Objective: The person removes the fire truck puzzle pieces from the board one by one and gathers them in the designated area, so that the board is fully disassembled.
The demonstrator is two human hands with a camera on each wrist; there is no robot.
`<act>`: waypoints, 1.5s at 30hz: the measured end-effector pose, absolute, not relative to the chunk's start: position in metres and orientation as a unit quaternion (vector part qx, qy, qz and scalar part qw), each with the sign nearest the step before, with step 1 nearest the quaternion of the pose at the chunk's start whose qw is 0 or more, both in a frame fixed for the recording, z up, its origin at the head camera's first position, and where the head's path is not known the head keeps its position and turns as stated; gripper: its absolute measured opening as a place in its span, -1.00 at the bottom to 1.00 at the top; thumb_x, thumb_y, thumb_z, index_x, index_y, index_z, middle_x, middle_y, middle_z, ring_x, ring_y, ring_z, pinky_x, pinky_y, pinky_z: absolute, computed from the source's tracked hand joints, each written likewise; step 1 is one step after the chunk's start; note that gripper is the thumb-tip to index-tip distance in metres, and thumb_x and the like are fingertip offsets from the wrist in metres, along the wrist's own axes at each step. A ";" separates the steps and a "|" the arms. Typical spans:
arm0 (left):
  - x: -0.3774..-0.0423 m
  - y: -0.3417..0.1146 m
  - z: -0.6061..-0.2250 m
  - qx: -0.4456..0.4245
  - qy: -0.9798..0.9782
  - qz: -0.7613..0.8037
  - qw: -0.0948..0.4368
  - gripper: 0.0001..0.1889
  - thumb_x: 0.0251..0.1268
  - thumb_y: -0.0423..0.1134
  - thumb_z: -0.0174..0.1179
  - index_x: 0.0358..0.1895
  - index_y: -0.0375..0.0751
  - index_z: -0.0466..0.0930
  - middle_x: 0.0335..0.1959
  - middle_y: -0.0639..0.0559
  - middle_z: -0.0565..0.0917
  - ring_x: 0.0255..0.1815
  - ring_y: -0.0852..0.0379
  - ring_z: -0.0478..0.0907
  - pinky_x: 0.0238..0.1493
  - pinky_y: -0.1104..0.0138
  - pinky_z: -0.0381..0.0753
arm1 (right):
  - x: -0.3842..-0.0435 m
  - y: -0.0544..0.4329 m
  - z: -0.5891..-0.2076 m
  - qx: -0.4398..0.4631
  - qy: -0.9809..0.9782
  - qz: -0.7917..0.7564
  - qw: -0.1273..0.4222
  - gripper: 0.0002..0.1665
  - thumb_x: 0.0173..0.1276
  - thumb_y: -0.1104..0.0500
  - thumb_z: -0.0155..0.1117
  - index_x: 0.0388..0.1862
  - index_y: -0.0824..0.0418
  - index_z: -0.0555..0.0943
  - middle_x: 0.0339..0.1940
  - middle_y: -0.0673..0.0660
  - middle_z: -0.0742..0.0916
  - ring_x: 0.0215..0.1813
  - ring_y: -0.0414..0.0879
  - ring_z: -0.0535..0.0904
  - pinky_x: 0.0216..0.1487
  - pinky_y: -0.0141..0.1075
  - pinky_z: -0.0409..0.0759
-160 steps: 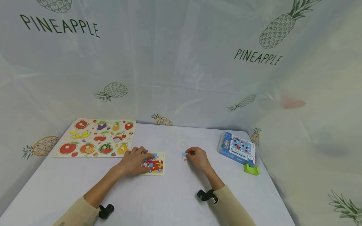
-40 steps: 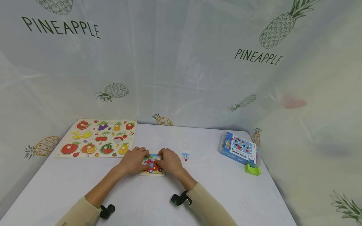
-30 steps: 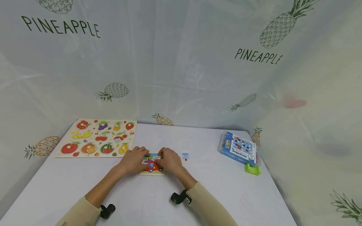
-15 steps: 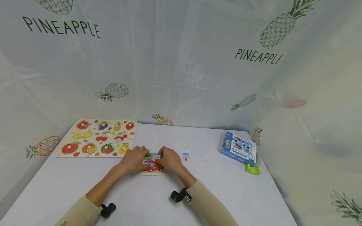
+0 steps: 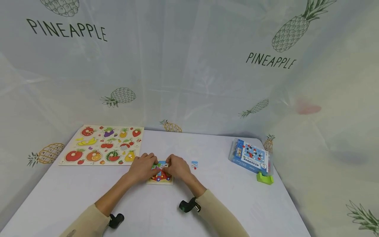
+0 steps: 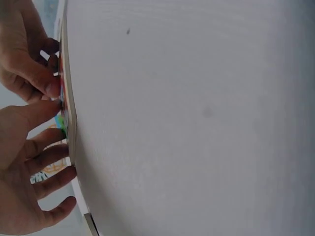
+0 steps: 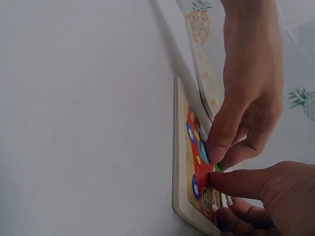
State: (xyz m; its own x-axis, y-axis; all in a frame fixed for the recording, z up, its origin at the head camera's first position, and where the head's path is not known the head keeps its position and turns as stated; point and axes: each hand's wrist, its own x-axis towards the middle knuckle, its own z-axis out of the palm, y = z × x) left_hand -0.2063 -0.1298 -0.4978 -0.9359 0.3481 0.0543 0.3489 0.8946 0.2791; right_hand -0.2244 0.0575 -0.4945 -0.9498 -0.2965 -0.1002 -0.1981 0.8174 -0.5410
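Wooden puzzle board (image 5: 161, 182), round-cornered, flat — left hand (image 5: 141, 168) spread, touching; right hand (image 5: 178, 168) touching too, grip unclear.

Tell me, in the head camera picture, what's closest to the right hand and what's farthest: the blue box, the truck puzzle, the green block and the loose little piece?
From the right hand:
1. truck puzzle: right under its fingers
2. loose little piece: just to its right
3. blue box: farther right
4. green block: farthest right, at the box's front corner
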 end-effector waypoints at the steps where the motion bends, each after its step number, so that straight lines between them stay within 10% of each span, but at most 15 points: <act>1: -0.206 -0.128 -0.498 -0.175 -0.974 -0.143 0.002 -0.68 0.21 0.07 0.40 -0.17 -0.07 0.64 -0.18 0.08 0.59 -0.08 -0.03 0.49 -0.09 -0.06 0.48 | -0.224 0.058 -0.495 -0.130 0.948 -0.276 0.090 -0.64 0.23 -0.04 0.50 -0.16 0.11 0.60 -0.46 -0.09 0.59 -0.43 -0.21 0.47 -0.44 -0.35 0.38; 45: -0.213 -0.129 -0.501 -0.158 -0.977 -0.142 -0.012 -0.61 0.12 0.11 0.45 -0.12 -0.02 0.64 -0.11 0.07 0.61 0.01 -0.05 0.49 0.03 -0.14 0.45 | -0.229 0.062 -0.500 -0.160 0.894 -0.412 0.069 -0.82 0.33 0.16 0.39 -0.11 0.16 0.70 -0.43 -0.08 0.71 -0.40 -0.28 0.55 -0.36 -0.39 0.51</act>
State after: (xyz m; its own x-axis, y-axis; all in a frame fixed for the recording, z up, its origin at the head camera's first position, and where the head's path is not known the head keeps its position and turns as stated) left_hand -0.2133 -0.1291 -0.5014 -0.9498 0.3121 0.0218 0.3055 0.9099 0.2805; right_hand -0.2292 0.0624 -0.5001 -0.9391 -0.3435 0.0075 -0.2292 0.6098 -0.7587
